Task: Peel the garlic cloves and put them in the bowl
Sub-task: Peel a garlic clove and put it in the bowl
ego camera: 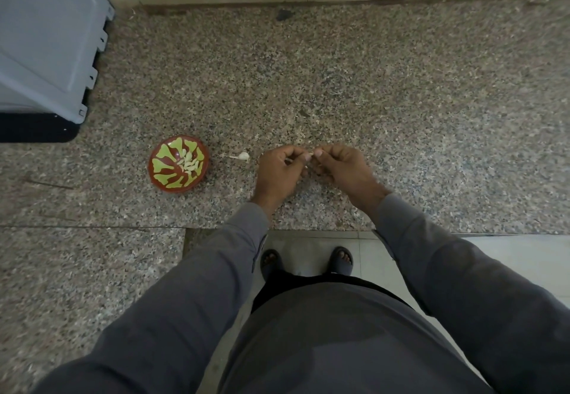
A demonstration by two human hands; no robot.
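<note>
Both hands, left hand (279, 171) and right hand (342, 166), pinch a garlic clove (310, 155) between them, right of the bowl (160, 177), left hand nearer.

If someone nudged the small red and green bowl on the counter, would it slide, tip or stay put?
The bowl looks small and holds only a few peeled cloves, so it is probably light and would slide on the polished granite counter. Its sides seem to curve in toward the bottom, so a push at the rim might rock it. It looks rigid.
</note>
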